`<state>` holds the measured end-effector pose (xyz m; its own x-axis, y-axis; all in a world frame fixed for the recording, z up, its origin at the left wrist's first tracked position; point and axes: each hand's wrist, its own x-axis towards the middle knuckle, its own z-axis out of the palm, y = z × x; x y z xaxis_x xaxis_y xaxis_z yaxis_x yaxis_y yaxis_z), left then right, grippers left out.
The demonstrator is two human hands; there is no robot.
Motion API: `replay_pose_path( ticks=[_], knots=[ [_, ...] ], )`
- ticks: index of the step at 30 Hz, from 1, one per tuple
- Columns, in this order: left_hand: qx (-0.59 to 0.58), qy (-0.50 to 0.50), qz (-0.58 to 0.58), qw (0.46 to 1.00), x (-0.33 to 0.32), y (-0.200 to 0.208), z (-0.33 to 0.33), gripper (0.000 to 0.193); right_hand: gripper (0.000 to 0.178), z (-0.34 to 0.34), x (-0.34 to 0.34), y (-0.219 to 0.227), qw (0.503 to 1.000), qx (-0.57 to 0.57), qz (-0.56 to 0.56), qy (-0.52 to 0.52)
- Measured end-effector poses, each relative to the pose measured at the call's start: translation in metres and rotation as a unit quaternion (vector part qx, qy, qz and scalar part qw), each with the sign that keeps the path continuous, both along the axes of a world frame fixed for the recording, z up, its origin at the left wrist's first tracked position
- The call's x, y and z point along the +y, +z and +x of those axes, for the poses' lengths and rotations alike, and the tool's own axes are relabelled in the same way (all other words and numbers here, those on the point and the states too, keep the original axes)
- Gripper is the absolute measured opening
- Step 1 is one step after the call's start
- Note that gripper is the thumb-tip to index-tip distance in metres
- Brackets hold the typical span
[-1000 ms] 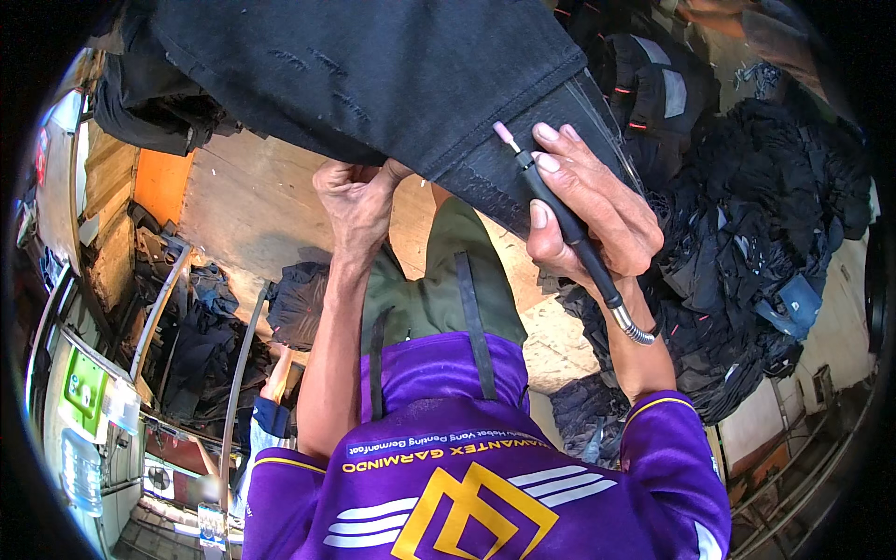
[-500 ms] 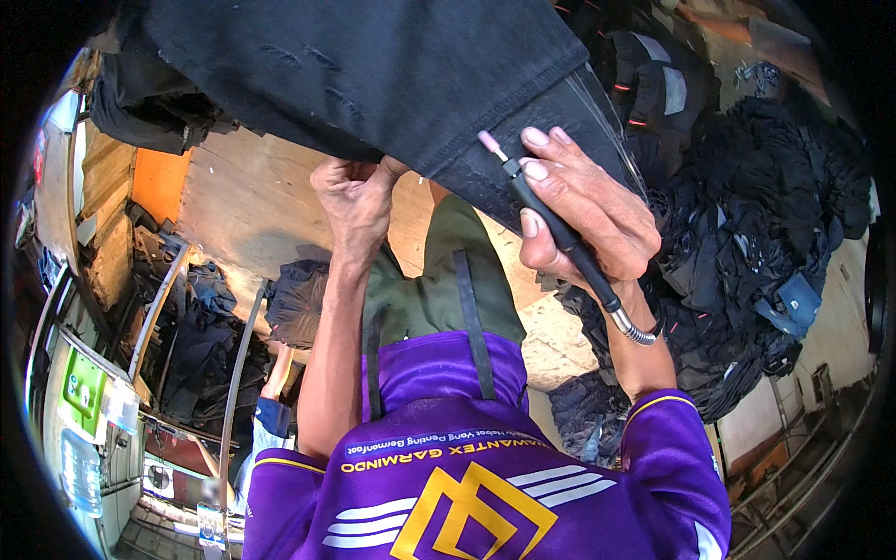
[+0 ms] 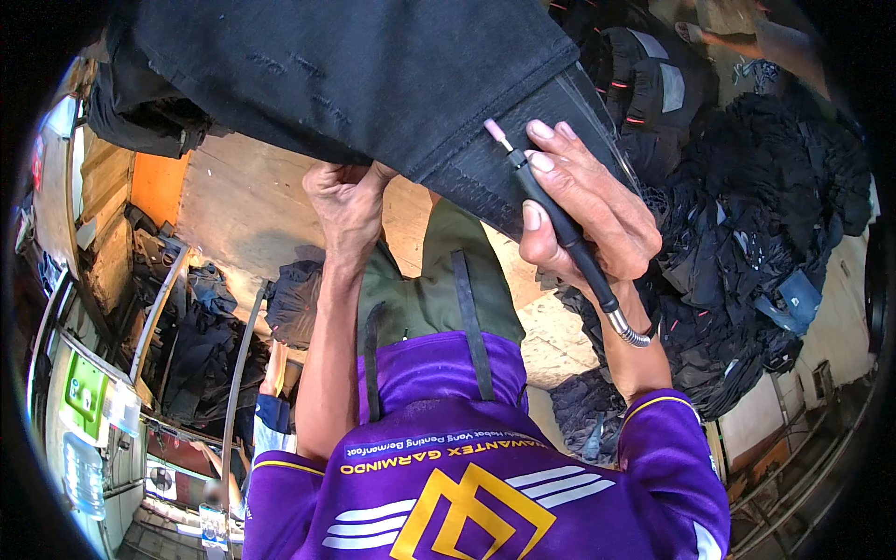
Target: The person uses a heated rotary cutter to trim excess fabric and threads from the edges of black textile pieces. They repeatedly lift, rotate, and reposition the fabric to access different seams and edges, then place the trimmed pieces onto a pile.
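Note:
My right hand [image 3: 593,201] is closed round a slim black rotary grinding pen [image 3: 565,233] with a small pink tip and a coiled metal cable end. The tip lies over a dark flat board [image 3: 523,140] that sticks out of a black denim garment [image 3: 373,75], just beyond its hemmed edge. Whether the tip touches the board I cannot tell. Short frayed, worn marks show on the cloth. My left hand [image 3: 345,201] pinches the near edge of the garment; its fingertips are partly hidden beneath the fabric.
Heaped black garments [image 3: 747,252] fill the right side, with tied dark bundles [image 3: 644,84] beyond. Another person's bare limb [image 3: 737,42] shows at the far right. Left stand metal rails [image 3: 245,383], more dark clothes [image 3: 201,336] and another person's arm [image 3: 273,369].
The garment and my left hand have shifted slightly left. The pen's tip has moved a little up and right. Another person's limb has come into view at the far right.

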<state>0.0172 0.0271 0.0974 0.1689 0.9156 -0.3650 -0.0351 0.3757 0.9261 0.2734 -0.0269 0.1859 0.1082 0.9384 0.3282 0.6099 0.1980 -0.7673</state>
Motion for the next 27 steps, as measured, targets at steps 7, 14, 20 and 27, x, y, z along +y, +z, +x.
replay_pose_path(
  ticks=[7, 14, 20, 27],
  knots=[
    [-0.020, 0.023, 0.098, 0.995, 0.009, -0.007, 0.016, 0.007, 0.031, 0.004, 0.002, 0.004, 0.998, 0.020, -0.007, -0.054],
    [0.017, 0.046, 0.058, 0.997, 0.010, -0.015, 0.024, 0.006, 0.030, 0.014, 0.006, 0.003, 0.999, 0.029, 0.013, 0.011],
    [0.069, 0.004, 0.120, 0.990, 0.014, -0.022, 0.022, 0.005, 0.037, 0.009, 0.003, 0.005, 0.997, 0.024, -0.027, 0.069],
    [0.035, 0.025, 0.103, 0.994, 0.015, -0.016, 0.026, 0.005, 0.033, 0.010, 0.004, 0.004, 0.999, 0.007, -0.009, 0.047]
  ],
)
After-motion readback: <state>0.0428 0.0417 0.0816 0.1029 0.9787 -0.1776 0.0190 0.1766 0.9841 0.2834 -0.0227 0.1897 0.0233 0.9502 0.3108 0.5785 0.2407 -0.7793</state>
